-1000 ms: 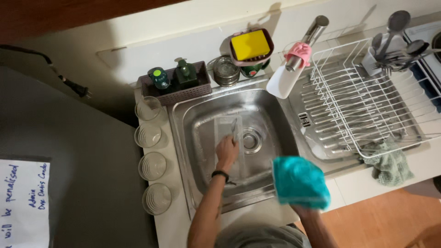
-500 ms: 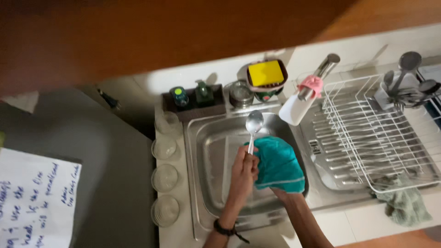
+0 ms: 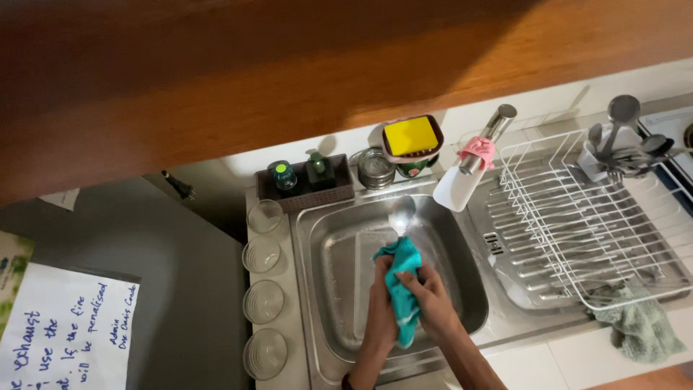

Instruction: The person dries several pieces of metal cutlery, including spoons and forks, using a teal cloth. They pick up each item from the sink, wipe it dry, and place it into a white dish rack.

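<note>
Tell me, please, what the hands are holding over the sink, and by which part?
Both hands hold a spoon by its handle, wrapped in a teal cloth; the left hand and right hand grip through it.

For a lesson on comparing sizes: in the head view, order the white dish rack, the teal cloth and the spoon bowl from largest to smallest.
1. white dish rack
2. teal cloth, partly bunched in both hands
3. spoon bowl

Left hand and right hand, grips closed together
</note>
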